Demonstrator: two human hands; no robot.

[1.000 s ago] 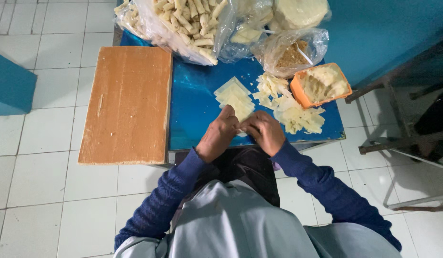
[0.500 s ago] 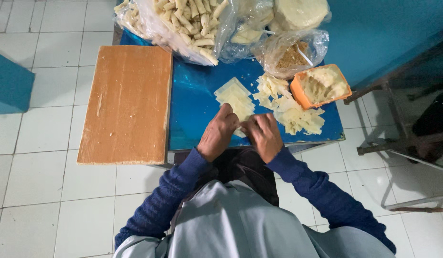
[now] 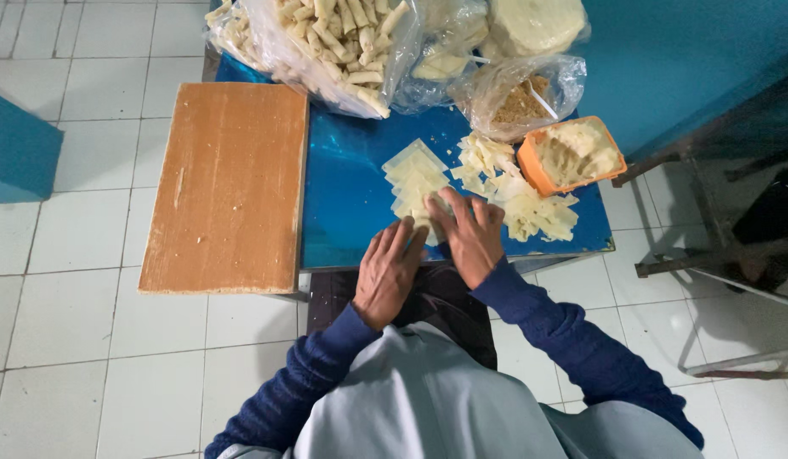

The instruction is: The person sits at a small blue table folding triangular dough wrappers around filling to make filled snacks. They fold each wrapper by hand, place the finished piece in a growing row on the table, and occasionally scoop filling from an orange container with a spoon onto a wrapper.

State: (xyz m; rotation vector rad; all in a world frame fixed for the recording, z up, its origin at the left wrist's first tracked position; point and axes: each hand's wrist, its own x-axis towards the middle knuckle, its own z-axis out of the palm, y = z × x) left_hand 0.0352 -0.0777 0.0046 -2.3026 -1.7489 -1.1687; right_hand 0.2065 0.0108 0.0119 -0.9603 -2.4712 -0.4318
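Now both hands lie flat, fingers extended, where earlier they were bunched together. Left hand (image 3: 388, 270) presses the near edge of the wrappers (image 3: 415, 181); right hand (image 3: 472, 234) covers their near-right corner. Loose pieces (image 3: 530, 208) lie right of it, tub (image 3: 572, 155) beyond, board (image 3: 228, 183) left.

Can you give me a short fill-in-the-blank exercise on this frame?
1. Both hands, left hand and right hand, rest on a table whose top is ____ in colour.
2. The wooden board lies to the person's ____.
3. The filling sits in an ____ tub.

Missing words: blue; left; orange
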